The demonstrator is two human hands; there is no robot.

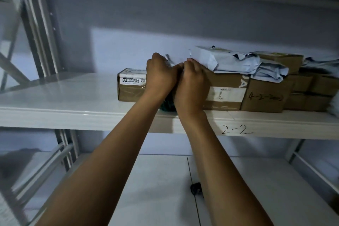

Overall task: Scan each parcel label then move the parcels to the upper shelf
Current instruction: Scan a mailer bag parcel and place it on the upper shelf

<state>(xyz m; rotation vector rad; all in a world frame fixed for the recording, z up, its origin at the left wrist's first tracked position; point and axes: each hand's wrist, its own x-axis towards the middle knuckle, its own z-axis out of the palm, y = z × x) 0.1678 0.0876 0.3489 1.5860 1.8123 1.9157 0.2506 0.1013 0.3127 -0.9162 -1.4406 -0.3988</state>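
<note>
1. We have both hands raised to the shelf (73, 101), knuckles together. The left hand (159, 77) curls its fingers round the parcel (169, 60), of which only a crinkled, shiny pale wrap shows above the knuckles.
2. The right hand (193, 82) is curled too, but we cannot tell whether it grips the parcel or only steadies it.
3. The parcel sits over the top of the long box (131, 88) just behind the hands, and is not yet let go. A dark green scrap shows beneath the wrists; we cannot say if it belongs to the parcel.
4. In our judgement, slick film on taped cardboard could slide. Released near the front edge, the parcel may tip toward us and drop to the lower shelf (165, 180).
5. Right of the right hand lie soft, rumpled pale bags (229, 60), loosely heaped and overhanging a carton (266, 97). A nudge from those knuckles could shift them.
6. The box is stiff brown cardboard, long and square-edged, with glossy tape and a white label left of the left hand. The shelf is smooth and glossy, so we expect a hard push would slide the box back.
</note>
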